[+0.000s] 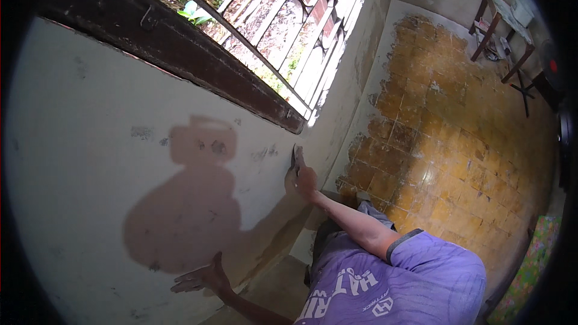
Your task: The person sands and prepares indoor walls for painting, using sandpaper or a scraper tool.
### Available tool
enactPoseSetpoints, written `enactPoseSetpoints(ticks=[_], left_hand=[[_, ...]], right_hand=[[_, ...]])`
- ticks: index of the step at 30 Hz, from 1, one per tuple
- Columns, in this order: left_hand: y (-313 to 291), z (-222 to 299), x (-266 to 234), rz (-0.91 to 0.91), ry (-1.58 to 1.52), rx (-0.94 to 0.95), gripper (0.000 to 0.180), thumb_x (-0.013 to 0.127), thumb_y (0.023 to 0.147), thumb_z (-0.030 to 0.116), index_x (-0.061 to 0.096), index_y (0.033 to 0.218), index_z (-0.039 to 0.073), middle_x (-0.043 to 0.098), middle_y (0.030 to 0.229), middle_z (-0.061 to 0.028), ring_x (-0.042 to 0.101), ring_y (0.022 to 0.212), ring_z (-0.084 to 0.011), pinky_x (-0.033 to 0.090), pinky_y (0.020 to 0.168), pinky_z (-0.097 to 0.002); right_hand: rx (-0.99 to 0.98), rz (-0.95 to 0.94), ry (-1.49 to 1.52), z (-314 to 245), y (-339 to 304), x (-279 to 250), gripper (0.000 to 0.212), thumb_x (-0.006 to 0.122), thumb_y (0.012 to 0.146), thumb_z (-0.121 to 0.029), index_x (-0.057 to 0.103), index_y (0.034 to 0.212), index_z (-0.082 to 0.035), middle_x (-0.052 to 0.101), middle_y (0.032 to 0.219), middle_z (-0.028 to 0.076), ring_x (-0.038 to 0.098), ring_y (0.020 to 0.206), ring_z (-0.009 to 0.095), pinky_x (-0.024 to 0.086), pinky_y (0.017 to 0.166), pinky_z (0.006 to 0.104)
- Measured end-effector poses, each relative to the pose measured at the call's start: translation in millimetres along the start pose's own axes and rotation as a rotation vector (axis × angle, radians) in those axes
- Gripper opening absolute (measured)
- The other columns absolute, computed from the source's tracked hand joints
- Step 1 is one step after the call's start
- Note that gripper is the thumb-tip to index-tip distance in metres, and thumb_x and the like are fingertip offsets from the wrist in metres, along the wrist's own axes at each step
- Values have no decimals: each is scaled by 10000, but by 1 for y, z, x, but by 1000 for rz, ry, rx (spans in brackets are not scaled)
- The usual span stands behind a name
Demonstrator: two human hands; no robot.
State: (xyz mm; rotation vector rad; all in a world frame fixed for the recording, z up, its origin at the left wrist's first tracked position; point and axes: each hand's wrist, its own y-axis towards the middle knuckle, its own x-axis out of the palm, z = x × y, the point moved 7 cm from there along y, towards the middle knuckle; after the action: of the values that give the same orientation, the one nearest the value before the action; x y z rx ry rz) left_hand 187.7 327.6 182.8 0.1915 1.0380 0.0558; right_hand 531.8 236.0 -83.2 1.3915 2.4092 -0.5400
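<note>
Purple shirt [385, 283], a soft, creased knit with dark trim at the sleeve, lies nearest the camera, below the grip. Right hand [306, 182]: fingers closed around a slim flat tool [294, 159], which lies against or just off the wall [78, 144]; exact contact cannot be confirmed. Hold is low and close to the working end, presumably for control and a flat angle. Tool is thin and dark along its edge; its material cannot be determined.

Left hand [208, 277]: below and to the left of the grip, fingers spread apart, nothing seen held; the splayed posture, at or near the wall, suggests bracing or balance.

Wall finish, left of the grip: smooth, pale and matt, marked with rough grey patches [142, 133]. A rounded shadow [180, 222] falls between the hands and upward (evidently the wearer's own, headgear included).

Just above the grip ends a dark, scuffed window frame [180, 63], apparently wood; beyond it, a grille [256, 45] of slender bars, some curved, presumably metal. Right of the grip: square ochre floor tiles [451, 138], worn and glossy, with pale, ragged smears along the wall edge. Far upper right of the grip: a small table [495, 9] on straight brown legs.
</note>
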Motion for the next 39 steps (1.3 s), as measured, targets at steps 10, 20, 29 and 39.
enactPoseSetpoints(ticks=[10,20,29,39], left_hand=[[12,-8,4,-180,-73,-129,1021,826,701,277,148,1360,-107,345,1345,-288,379,1211,-378,296,1053,-420],[-19,51,-11,6,78,-169,717,807,737,248,475,1240,-141,555,1212,-246,524,1099,-344,399,993,-409],[10,-24,7,4,41,62,979,825,719,295,241,1360,-160,435,1318,-293,458,1164,-395,345,1048,-431],[13,-53,2,207,278,96,822,830,730,269,394,1314,-112,523,1238,-228,499,1090,-321,397,998,-410]], right_hand=[[-394,114,-127,-23,5,-22,815,536,799,-40,132,1503,-105,616,669,202,613,617,389,466,595,506],[-174,-74,-148,-30,10,-21,816,531,769,14,178,1494,-115,662,895,228,652,761,384,518,652,461],[-427,139,-85,-7,6,-27,735,516,790,8,291,1469,-161,644,1006,196,642,725,370,504,632,467],[-468,117,-32,-39,-1,-35,623,521,837,-53,353,1432,-127,598,666,217,604,643,415,449,575,514]])
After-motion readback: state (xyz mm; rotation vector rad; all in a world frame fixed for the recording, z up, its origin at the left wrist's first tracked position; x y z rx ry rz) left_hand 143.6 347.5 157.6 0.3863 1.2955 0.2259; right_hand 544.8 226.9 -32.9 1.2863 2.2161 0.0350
